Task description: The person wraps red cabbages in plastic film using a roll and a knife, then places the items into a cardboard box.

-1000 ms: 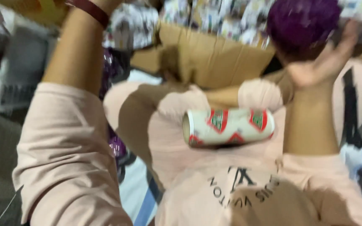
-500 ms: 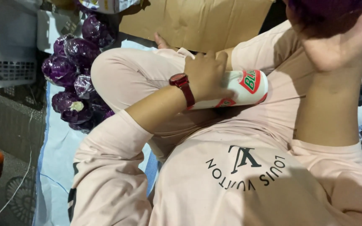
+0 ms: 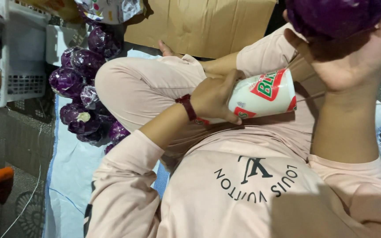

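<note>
The left hand (image 3: 212, 99) is gripping the roll of cling film (image 3: 261, 94) at frame centre. The right hand (image 3: 349, 61) is cupping a purple cabbage (image 3: 336, 15) at upper right. Risk: the cabbage may roll off the open palm.

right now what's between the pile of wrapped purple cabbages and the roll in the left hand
In the head view, the person's bent leg in pink trousers lies between the wrapped cabbages on the pale sheet and the white roll gripped by the left hand.
</note>
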